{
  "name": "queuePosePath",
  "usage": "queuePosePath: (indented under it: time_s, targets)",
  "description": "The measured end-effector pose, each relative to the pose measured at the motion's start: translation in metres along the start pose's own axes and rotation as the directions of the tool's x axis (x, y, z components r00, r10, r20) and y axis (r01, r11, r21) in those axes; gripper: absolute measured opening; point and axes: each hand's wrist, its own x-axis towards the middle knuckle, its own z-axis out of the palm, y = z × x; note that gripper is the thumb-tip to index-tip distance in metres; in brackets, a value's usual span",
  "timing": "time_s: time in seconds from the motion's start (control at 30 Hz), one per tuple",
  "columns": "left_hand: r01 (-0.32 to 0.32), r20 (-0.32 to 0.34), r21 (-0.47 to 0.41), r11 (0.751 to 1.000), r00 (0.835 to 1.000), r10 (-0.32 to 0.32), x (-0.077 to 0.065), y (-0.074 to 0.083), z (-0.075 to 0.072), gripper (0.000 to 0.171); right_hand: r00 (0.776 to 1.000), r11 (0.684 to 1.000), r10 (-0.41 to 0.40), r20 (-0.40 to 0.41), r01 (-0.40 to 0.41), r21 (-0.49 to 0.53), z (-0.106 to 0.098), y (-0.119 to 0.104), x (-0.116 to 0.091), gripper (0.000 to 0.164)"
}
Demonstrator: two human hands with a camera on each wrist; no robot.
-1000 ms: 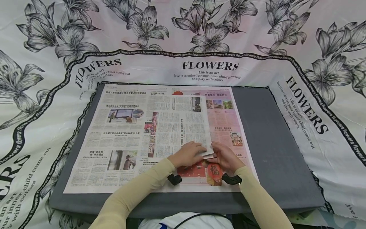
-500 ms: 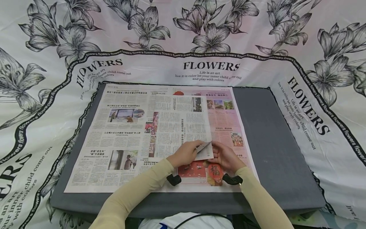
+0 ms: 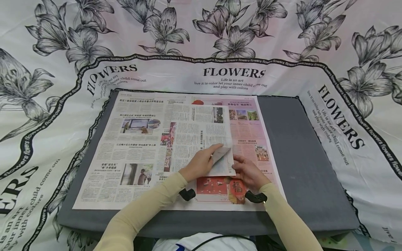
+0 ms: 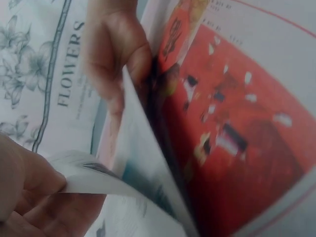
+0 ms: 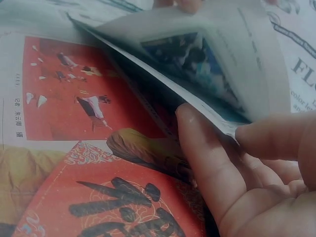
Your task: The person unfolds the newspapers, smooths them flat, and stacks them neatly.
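Observation:
A small folded newspaper (image 3: 186, 146) lies on a large spread-out newspaper (image 3: 103, 153) on the table. My left hand (image 3: 198, 165) pinches the folded newspaper's top layer between thumb and fingers near its lower right corner. That layer is lifted and bent back, so its grey underside (image 3: 221, 153) shows. In the left wrist view the lifted layer (image 4: 94, 177) curves up from the fingers. My right hand (image 3: 251, 172) holds the lower layers at the right corner. The right wrist view shows its thumb (image 5: 271, 140) and fingers on opposite sides of that edge.
A dark grey cloth (image 3: 307, 174) covers the table and shows to the right of the newspapers. White flower-printed fabric (image 3: 232, 82) surrounds the table at the back and sides. A black band (image 3: 255, 197) sits at the right wrist, another (image 3: 187, 194) at the left.
The left hand has drawn the top layer of the folded newspaper up and leftward, opening a widening fold. The right hand stays at the corner, nearly still. The head view has shifted slightly.

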Motion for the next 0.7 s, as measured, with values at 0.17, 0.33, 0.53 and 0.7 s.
queuePosePath:
  time_s: [0.17,0.33,0.53,0.7]
  targets:
    - [-0.026,-0.12,0.001,1.0,0.992,0.026,-0.004,-0.006,-0.019,0.057,1.0,1.0,-0.012,0.004,0.012,-0.007,0.002,-0.001,-0.001,0.065]
    - [-0.002,-0.225,0.015,1.0,0.974,0.005,-0.009,-0.014,-0.042,0.056,1.0,0.999,-0.019,-0.01,0.019,-0.033,0.003,-0.002,-0.002,0.067]
    - [0.017,-0.311,0.015,1.0,0.95,-0.011,-0.016,-0.022,-0.07,0.053,1.0,0.999,-0.024,-0.007,0.024,-0.041,0.003,-0.002,-0.002,0.067]
    - [0.023,-0.402,0.048,0.999,0.916,-0.002,-0.027,-0.028,-0.093,0.052,1.0,0.999,-0.026,0.006,0.027,-0.045,0.003,-0.001,-0.001,0.066]
